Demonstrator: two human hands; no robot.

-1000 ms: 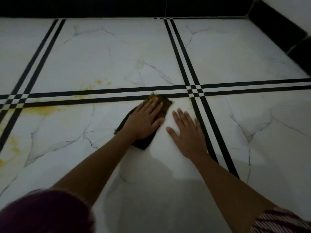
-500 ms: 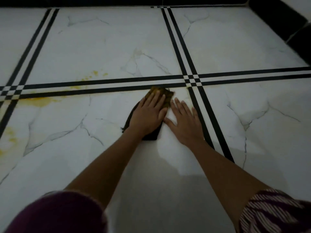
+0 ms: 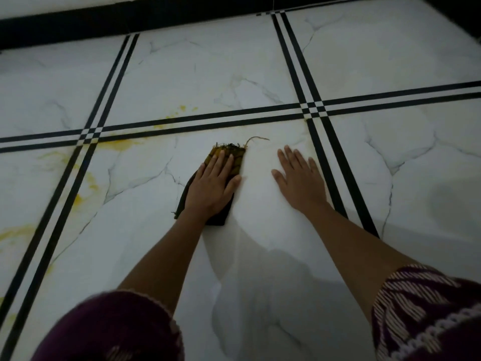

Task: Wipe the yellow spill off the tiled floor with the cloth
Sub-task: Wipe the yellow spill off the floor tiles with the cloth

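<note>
A dark folded cloth [image 3: 235, 155], stained yellow at its frayed far end, lies on the white marble tile [image 3: 208, 71]. My left hand [image 3: 212, 186] presses flat on top of it and covers most of it. My right hand [image 3: 299, 178] rests flat on the bare tile to the right of the cloth, fingers spread, holding nothing. The yellow spill [image 3: 118, 144] smears the floor to the left, near a crossing of the black lines. Fainter yellow patches [image 3: 84, 198] run down the left tile, and small yellow specks [image 3: 183, 108] sit above the horizontal lines.
Double black stripes [image 3: 208, 120] divide the tiles into a grid. A black skirting [image 3: 78, 19] runs along the far edge. A maroon garment [image 3: 117, 332] and a patterned sleeve [image 3: 429, 316] fill the bottom of the view.
The cloth under my left hand has slid back from the horizontal black lines towards me. My right hand has moved right, away from the left hand.
</note>
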